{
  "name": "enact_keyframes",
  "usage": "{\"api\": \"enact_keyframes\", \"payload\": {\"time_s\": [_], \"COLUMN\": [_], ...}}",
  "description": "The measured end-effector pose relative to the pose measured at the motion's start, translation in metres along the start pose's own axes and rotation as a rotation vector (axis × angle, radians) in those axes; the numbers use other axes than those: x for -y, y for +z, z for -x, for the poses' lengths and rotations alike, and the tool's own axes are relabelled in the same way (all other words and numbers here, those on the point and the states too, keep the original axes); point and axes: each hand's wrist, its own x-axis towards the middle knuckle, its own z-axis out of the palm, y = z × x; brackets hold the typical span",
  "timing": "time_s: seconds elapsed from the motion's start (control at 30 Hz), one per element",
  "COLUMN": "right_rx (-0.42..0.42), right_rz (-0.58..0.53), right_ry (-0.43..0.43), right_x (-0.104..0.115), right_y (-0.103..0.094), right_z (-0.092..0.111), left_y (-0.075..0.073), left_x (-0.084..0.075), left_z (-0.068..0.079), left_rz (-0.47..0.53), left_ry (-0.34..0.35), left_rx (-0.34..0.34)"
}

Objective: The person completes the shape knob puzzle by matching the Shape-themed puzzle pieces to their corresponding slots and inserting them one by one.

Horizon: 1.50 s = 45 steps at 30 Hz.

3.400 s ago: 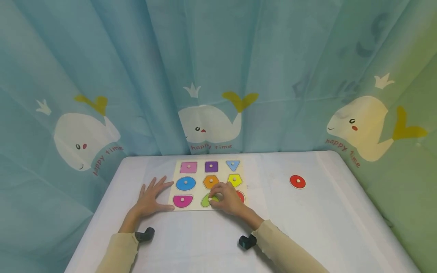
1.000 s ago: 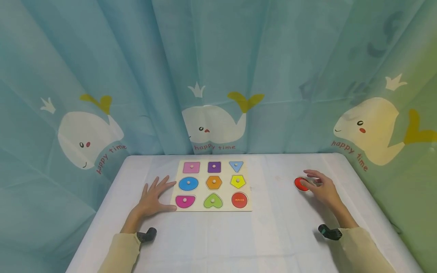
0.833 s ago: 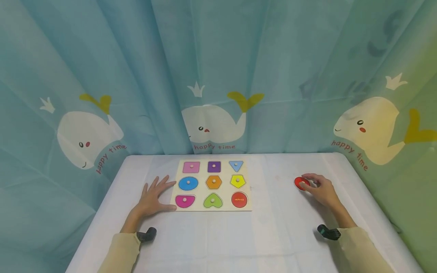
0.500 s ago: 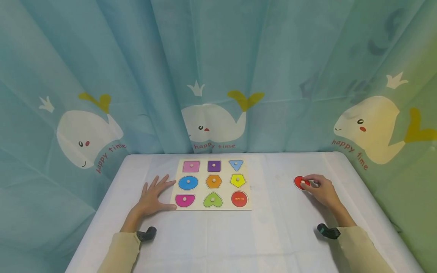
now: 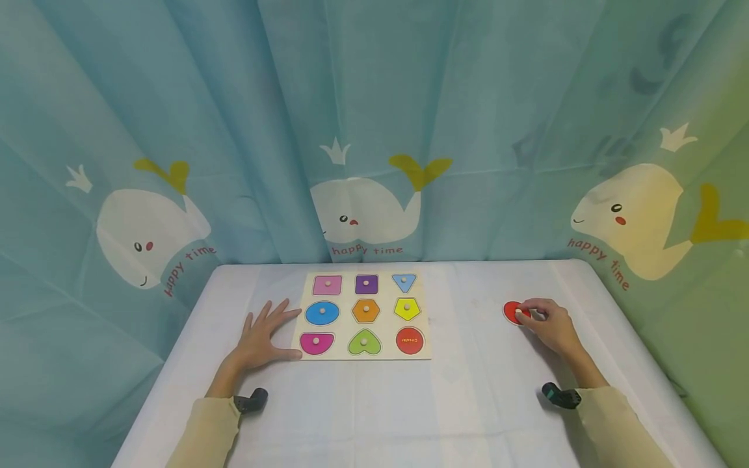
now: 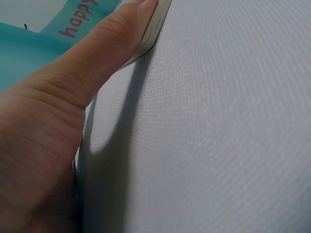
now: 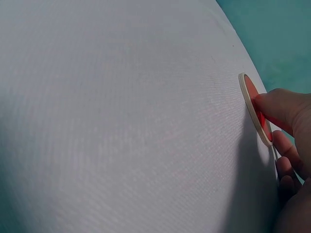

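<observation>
A cream knob-puzzle board [image 5: 386,296] lies on the table with colourful shapes in several places. Its front-right round recess [image 5: 409,341] shows red with the word "Circular" printed in it. My left hand [image 5: 257,341] spreads its fingers along the board's left edge; in the left wrist view the thumb [image 6: 77,73] presses at the board's corner [image 6: 153,31]. Off to the right, my right hand [image 5: 552,325] pinches the small knob of a red round puzzle piece [image 5: 511,312] between thumb and fingers. The right wrist view shows this piece [image 7: 250,92] edge-on, close over the cloth.
White cloth covers the table [image 5: 468,390]. Behind it hangs a blue-green curtain [image 5: 497,214] with printed whales. A small black wrist camera [image 5: 251,401] sits on the left wrist, another camera [image 5: 560,395] on the right.
My right hand has left the green heart piece, moved right to the red round piece and closed thumb and fingers on its knob. My left hand has stayed at the board's edge.
</observation>
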Motion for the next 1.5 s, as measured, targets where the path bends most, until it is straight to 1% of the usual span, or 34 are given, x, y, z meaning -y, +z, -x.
{"api": "enact_keyframes", "payload": {"time_s": [0.13,0.47,0.8,0.97,1.5], "right_rx": [0.003,-0.009,-0.011,-0.007,-0.005], "right_rz": [0.003,0.01,0.004,0.002,0.003], "right_ry": [0.004,-0.007,-0.015,-0.011,-0.015], "right_x": [0.0012,0.0008,-0.0009,-0.0005,0.002], "right_y": [-0.0002,-0.0001,0.0019,0.0013,0.0003], "right_z": [0.0002,0.0,0.0002,0.001,0.0028], "left_y": [0.0006,-0.0007,0.0002,0.0001,0.0007], "left_x": [-0.0006,-0.005,-0.0015,-0.0018,-0.0011], "left_z": [-0.0005,0.0001,0.0001,0.0,-0.0006], "left_rz": [-0.008,-0.01,-0.009,-0.013,-0.015], "left_ry": [-0.011,-0.006,-0.014,-0.002,-0.005], "left_rx": [0.005,0.002,0.01,0.003,0.003]}}
